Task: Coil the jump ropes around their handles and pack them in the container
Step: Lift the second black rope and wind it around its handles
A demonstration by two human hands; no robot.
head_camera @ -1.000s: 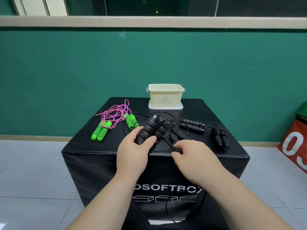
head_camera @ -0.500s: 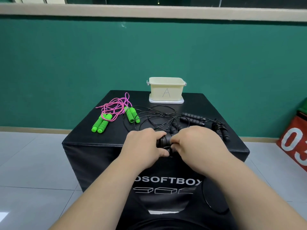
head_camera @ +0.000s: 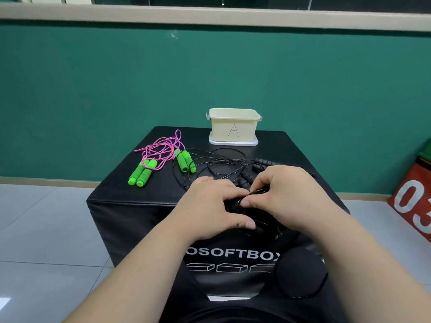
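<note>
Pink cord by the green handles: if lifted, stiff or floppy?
Probably floppy: the pink cord lies in loose, tangled loops. It may snag, since the loops cross each other. The round green handles could roll if nudged.

black box [head_camera: 140,220] | top: cream container [head_camera: 233,127] on white lid [head_camera: 233,143], pink rope [head_camera: 161,148], black ropes [head_camera: 265,163]

The left hand [head_camera: 210,206] and right hand [head_camera: 286,190] are bare, and the fingers [head_camera: 256,202] have short, plain nails. The left forearm [head_camera: 140,264] and right forearm [head_camera: 373,264] are bare to the near edge. Between them shows black clothing [head_camera: 233,314], its kind unclear.
</note>
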